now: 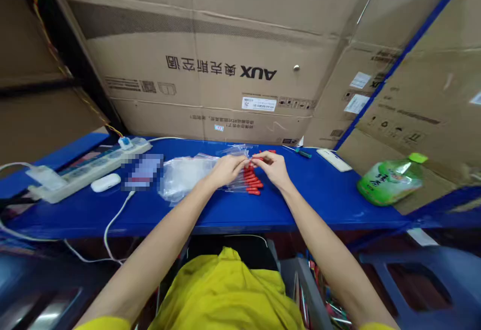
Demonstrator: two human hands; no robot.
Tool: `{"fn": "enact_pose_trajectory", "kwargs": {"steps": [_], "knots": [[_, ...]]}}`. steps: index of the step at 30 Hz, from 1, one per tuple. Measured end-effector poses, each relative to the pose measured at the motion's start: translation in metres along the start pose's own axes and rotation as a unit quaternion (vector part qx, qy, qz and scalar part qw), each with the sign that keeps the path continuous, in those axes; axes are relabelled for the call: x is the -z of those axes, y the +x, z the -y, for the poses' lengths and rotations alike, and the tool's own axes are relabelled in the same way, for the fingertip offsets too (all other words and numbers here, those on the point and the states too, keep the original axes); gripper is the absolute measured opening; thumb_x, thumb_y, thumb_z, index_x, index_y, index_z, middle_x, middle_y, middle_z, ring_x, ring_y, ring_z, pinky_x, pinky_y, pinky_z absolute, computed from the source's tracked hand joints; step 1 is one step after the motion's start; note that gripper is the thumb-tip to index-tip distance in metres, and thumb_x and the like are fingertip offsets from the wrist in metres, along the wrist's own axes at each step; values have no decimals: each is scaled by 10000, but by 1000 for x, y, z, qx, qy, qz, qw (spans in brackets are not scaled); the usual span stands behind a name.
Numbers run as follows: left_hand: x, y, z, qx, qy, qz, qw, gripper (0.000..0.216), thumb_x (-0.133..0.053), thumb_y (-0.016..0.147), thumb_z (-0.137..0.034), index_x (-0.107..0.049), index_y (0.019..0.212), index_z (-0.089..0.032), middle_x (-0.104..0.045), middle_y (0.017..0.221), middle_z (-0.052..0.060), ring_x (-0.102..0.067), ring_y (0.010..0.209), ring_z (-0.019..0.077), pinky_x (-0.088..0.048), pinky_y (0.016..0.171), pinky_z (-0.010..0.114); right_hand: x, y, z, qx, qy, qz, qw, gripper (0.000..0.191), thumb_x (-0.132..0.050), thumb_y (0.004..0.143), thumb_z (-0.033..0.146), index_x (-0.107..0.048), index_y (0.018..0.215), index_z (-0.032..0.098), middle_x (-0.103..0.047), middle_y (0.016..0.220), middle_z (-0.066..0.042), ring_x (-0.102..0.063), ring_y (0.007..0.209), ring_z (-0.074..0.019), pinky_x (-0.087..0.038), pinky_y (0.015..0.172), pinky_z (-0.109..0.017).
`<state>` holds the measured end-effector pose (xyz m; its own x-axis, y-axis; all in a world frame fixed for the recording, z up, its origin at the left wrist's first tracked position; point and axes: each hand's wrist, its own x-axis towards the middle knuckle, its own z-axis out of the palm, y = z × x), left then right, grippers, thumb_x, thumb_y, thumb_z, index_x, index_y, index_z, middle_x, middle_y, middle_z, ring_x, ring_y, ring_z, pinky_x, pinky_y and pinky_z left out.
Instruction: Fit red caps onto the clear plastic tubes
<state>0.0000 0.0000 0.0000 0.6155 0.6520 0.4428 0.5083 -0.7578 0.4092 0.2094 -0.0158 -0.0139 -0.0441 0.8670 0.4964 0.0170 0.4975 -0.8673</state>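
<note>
1. Rising behind everything, brown printed cardboard panels (225, 24) bordered the back and right of the workspace.
2. A flat blue bench (319, 199) stretched in front of them and carried the loose items.
3. A long white plastic power strip (99, 167) lay slantwise at the bench's left end.
4. At the right end, a green-labelled plastic bottle with a bright green cap (389, 182) lay tilted, cap to the right.
5. Clear plastic bags (184, 175) were spread left of centre, near the left forearm.
6. The left hand (227, 168) and right hand (276, 167) met over the middle of the bench. The right fingers were narrow, pinching a small red piece (257, 158); the left fingertips were close beside it, but what they held could not be told.
7. A thin screwdriver with a green handle (303, 154) lay beyond the right hand.
8. Slim clear pieces with red ends (253, 185) lay in a row between and below the hands, right of the bags.
</note>
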Motion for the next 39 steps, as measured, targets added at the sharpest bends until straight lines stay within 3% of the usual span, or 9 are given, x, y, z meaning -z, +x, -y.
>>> {"fn": "enact_pose_trajectory", "kwargs": {"steps": [5,10,21,30,36,39], "knots": [[-5,5,-1,-18,-107,-24,994,474,-351,1095,-443,-663,872,-164,-704,811,31,-621,753,162,-424,773,268,-6,-1,5,25,-23,-51,998,344,-874,736,530,-786,854,219,-786,802,-39,-750,702,-217,-641,732,-368],[-7,7,-4,-13,-151,-32,988,490,-360,1092,-449,-646,833,-147,-656,749,14,-569,696,141,-422,748,259,-8,-4,9,44,-46,-63,996,344,-831,783,546,-768,856,215,-783,834,-48,-744,699,-210,-642,718,-359],[1,2,-5,-31,-26,-22,999,436,-357,1100,-392,-642,855,-170,-625,683,16,-550,621,149,-321,635,261,-7,-5,10,35,-62,-39,997,298,-784,838,506,-752,880,213,-764,784,-35,-737,714,-209,-620,674,-332],[-4,-1,-7,-32,60,-7,998,384,-374,1105,-387,-717,1064,-219,-772,940,64,-694,800,203,-377,688,269,-7,-3,11,-12,-35,-43,998,339,-821,787,535,-769,869,211,-777,772,-37,-725,651,-201,-629,678,-349],[0,-1,-2,3,60,-56,997,420,-351,1111,-419,-705,1011,-215,-767,925,59,-706,854,205,-415,713,265,3,1,8,-24,-38,-22,999,423,-845,756,560,-752,991,221,-799,881,-51,-776,801,-233,-649,802,-390],[1,-1,-1,5,64,-78,995,387,-384,1103,-430,-710,1052,-226,-776,990,55,-712,909,204,-430,727,263,5,0,3,-12,-52,-16,998,411,-862,741,542,-738,963,219,-792,891,-49,-770,808,-227,-649,811,-389]]}}
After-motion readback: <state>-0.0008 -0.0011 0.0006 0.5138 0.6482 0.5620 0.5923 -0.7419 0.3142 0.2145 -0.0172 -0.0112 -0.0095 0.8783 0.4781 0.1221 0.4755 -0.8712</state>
